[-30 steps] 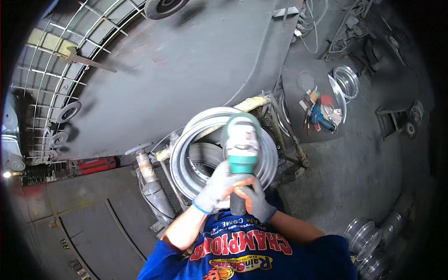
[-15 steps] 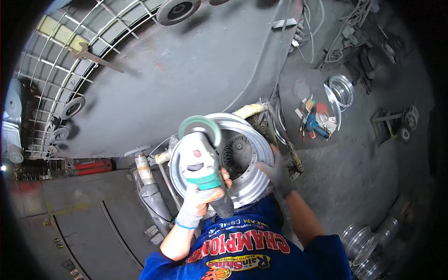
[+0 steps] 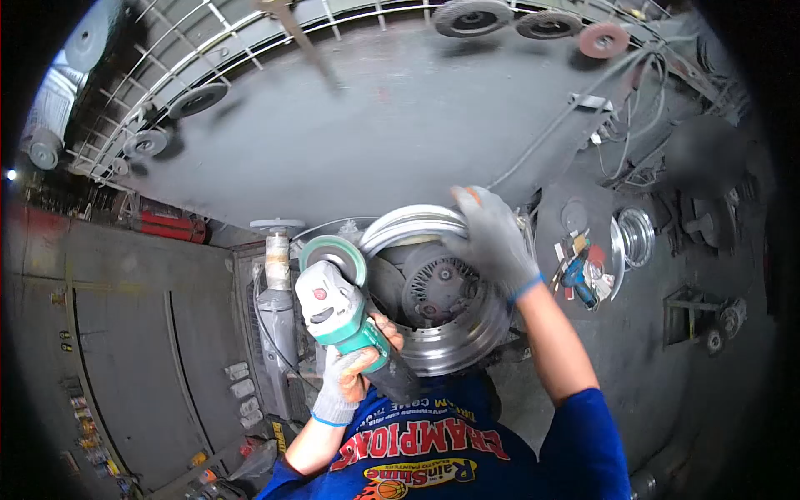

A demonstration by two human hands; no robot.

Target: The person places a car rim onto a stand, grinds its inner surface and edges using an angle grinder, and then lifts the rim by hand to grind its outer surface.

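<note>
My gloved left hand [image 3: 354,371] is wrapped round the green and white angle grinder [image 3: 346,325], its disc [image 3: 333,257] facing up beside the left side of the wheel rim. The silver wheel rim [image 3: 442,354] lies in front of my body, with a dark toothed hub showing through its centre. My gloved right hand [image 3: 493,237] rests over the upper right edge of the rim, its back towards the camera. The fingers of that hand look bent at the rim's edge, partly hidden.
A second grinder [image 3: 277,321] stands at the left. Grinding discs [image 3: 472,17] hang on a wire rack [image 3: 225,33] above. At the right are a blue power tool [image 3: 577,279], another rim [image 3: 636,237] and a metal stand [image 3: 687,317].
My right hand has moved from the rim's right side up to its upper edge. The grinder has shifted left, off the rim's face. The head view has turned.
</note>
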